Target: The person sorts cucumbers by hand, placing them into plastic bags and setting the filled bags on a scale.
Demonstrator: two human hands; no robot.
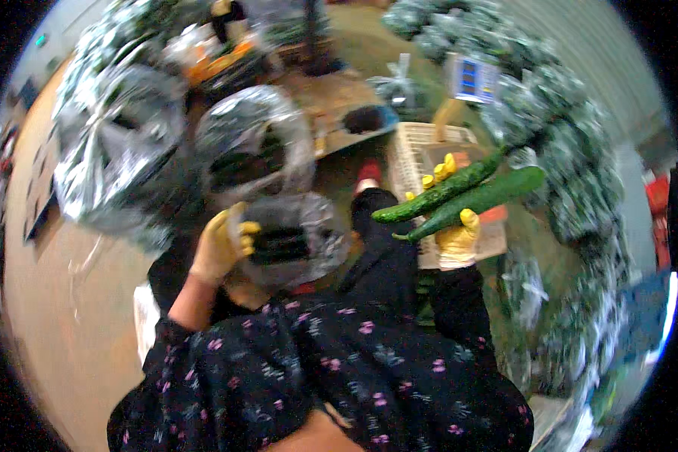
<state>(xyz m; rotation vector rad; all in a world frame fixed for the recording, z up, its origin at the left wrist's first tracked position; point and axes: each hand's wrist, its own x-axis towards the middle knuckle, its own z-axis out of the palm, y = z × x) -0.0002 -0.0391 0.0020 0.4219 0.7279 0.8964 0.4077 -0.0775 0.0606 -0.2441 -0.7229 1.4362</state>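
My left hand, in a yellow glove, grips the rim of a clear plastic bag in front of my lap. Dark green produce, blurred, lies inside that bag. My right hand, also gloved in yellow, holds two long green cucumbers side by side. The upper cucumber has bumpy skin, while the lower cucumber looks smoother. Both are tilted, their right ends higher, above a cream plastic crate. Part of the crate is hidden behind the hand and cucumbers.
Ahead stands another open clear bag with dark green contents. At left is a large tied plastic bag. A scale display rises on a post behind the crate. Filled bags are piled along the right. A cardboard sheet lies ahead.
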